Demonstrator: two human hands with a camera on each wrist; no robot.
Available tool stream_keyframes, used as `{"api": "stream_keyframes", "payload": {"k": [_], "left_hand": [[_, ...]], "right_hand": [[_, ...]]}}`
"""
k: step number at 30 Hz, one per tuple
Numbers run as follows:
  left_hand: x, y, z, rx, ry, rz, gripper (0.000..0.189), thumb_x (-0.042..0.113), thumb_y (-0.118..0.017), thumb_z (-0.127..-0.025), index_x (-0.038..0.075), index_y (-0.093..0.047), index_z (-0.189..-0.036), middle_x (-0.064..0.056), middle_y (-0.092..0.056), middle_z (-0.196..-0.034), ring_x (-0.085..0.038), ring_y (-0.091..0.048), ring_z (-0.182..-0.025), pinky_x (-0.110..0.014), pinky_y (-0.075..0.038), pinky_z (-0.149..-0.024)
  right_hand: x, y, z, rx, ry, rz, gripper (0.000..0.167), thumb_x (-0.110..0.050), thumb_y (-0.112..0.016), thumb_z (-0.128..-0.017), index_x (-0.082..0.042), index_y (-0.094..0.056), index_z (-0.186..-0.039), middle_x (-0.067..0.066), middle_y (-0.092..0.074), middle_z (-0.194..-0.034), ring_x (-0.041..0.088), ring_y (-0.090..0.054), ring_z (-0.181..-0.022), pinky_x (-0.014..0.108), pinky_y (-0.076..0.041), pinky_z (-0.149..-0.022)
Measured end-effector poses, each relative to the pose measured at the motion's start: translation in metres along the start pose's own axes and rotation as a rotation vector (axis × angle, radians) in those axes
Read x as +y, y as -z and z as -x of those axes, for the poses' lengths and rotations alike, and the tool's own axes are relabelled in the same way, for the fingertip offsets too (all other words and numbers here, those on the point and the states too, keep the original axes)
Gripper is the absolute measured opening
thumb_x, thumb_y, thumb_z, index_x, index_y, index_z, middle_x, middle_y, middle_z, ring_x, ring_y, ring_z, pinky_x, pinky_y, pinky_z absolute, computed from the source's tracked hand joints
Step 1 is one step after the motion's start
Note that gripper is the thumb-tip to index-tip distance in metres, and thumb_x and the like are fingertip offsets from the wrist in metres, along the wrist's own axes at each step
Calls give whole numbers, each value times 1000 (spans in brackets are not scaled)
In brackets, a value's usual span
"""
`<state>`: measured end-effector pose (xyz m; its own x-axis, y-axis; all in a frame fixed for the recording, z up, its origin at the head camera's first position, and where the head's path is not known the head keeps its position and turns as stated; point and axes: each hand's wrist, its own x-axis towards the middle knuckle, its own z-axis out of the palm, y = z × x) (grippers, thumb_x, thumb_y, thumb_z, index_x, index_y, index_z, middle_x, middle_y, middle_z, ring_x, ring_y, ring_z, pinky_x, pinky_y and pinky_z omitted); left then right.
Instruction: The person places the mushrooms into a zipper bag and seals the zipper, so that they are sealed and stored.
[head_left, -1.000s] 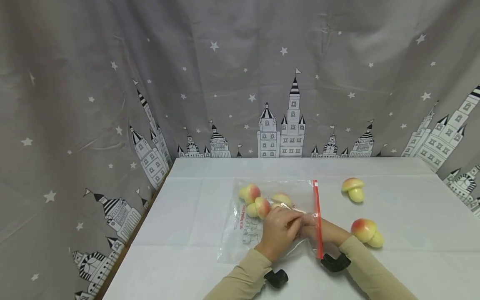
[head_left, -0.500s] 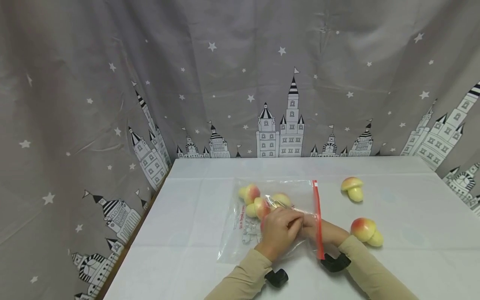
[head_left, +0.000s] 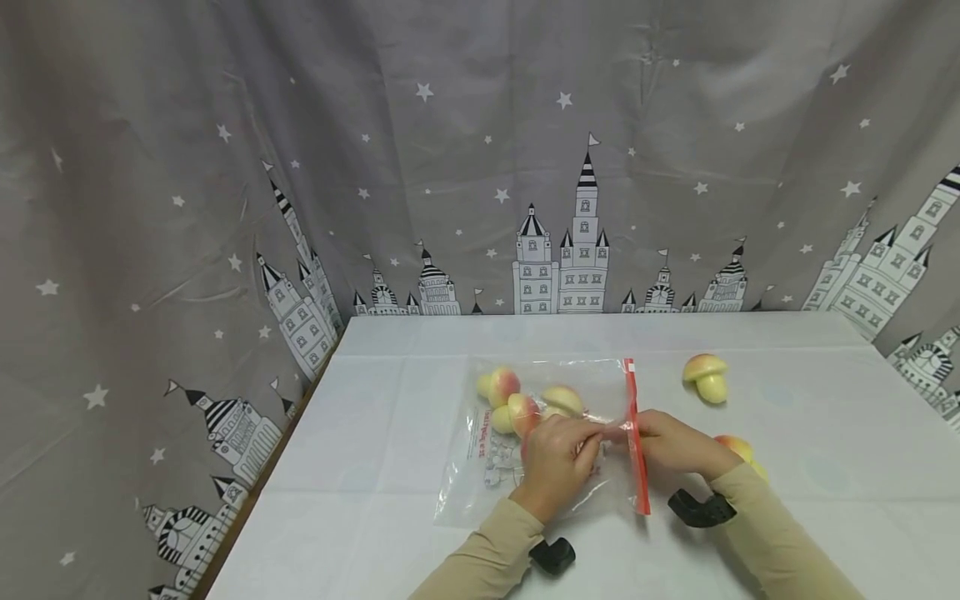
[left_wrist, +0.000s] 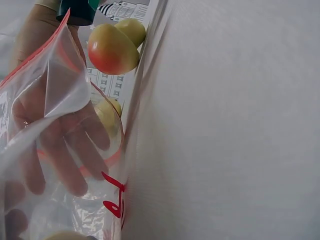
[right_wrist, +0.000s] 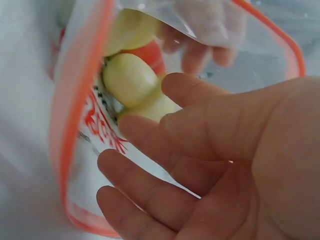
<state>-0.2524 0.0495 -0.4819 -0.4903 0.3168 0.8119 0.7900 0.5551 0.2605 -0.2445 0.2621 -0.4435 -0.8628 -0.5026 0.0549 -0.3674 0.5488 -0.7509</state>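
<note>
The zip bag (head_left: 551, 433) lies mid-table, its mouth held up by the left hand (head_left: 557, 462) pinching the film, while the right hand (head_left: 675, 446) sits at the red zip strip (head_left: 636, 442), fingers loosely spread and empty. Toy mushrooms (head_left: 517, 400) are packed inside the bag; one loose mushroom (head_left: 707, 377) lies beyond the strip, another (head_left: 742, 450) is half hidden behind the right wrist. Bare tablecloth (head_left: 825, 433) is left right of the bag.

— How is the light for us? 
— Even and soft from above; we see faint shadows on the bench (head_left: 825, 400). 
— And sharpness? 
— Our head view is crisp, bowed at edges; both wrist views are blurred, washed-out.
</note>
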Motion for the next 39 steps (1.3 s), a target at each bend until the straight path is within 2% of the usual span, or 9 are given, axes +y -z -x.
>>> {"api": "stream_keyframes", "payload": {"k": [6, 13, 15, 17, 19, 21, 24, 31, 39], "left_hand": [[-1, 0, 0, 7, 2, -10, 12, 17, -76, -86, 23, -82, -94, 13, -79, -88, -5, -67, -73, -17, -51, -67], [-1, -2, 0, 10, -1, 5, 9, 16, -76, -86, 19, -82, -92, 12, -79, -88, -6, -69, -74, -18, -52, -69], [-1, -2, 0, 14, -5, 2, 9, 16, -76, -86, 19, -82, -92, 12, -79, -89, -6, -69, -74, -18, -52, -69], [-1, -2, 0, 14, -5, -1, 9, 16, -76, -86, 20, -82, -92, 12, -80, -89, -6, -69, -75, -17, -53, -70], [-2, -2, 0, 17, -3, -1, 9, 16, -77, -85, 20, -82, -93, 12, -80, -89, -6, -69, -75, -17, -53, -70], [-2, -2, 0, 22, -3, -2, 10, 16, -77, -85, 20, -82, -92, 12, -80, -89, -5, -70, -75, -16, -53, -70], [-2, -2, 0, 31, -6, -1, 9, 16, -77, -85, 19, -82, -91, 12, -80, -88, -5, -69, -73, -16, -52, -68], [-3, -2, 0, 33, -9, -13, 8, 16, -77, -85, 19, -82, -91, 12, -79, -87, -5, -68, -72, -17, -52, -66], [-3, -3, 0, 30, -13, -9, 8, 16, -77, -85, 19, -82, -91, 11, -80, -88, -5, -68, -72, -17, -52, -67]], "right_hand": [[-2, 11, 5, -16, -46, -55, 24, 0, -58, -94, 9, -71, -111, 14, -73, -97, -3, -53, -84, 19, -47, -77], [0, 30, 20, 3, -71, -128, 34, -7, -59, -99, 8, -64, -129, 24, -69, -127, -10, -59, -109, 16, -49, -93], [-1, 37, 26, 23, -71, -93, 36, -10, -58, -101, 6, -62, -132, 25, -67, -132, 0, -64, -116, 16, -50, -94], [-2, 43, 31, 40, -84, -31, 37, -12, -58, -101, 4, -62, -134, 24, -66, -134, 17, -68, -118, 19, -53, -94], [-3, 48, 34, 46, -117, 21, 38, -13, -59, -101, 3, -61, -135, 24, -65, -135, 34, -68, -119, 29, -58, -95], [-4, 53, 38, 52, -162, 64, 39, -16, -60, -101, 2, -61, -136, 25, -65, -135, 42, -67, -118, 41, -59, -95], [-5, 59, 42, 55, -229, 112, 40, -16, -62, -99, 1, -62, -135, 26, -65, -135, 40, -68, -116, 54, -58, -94], [-3, 67, 49, 47, -354, 203, 41, -18, -68, -95, 1, -65, -131, 27, -68, -125, 40, -67, -109, 50, -59, -87], [5, 67, 51, 17, -408, 270, 41, -20, -71, -91, 3, -66, -125, 30, -69, -114, 39, -66, -103, 47, -58, -82]]}}
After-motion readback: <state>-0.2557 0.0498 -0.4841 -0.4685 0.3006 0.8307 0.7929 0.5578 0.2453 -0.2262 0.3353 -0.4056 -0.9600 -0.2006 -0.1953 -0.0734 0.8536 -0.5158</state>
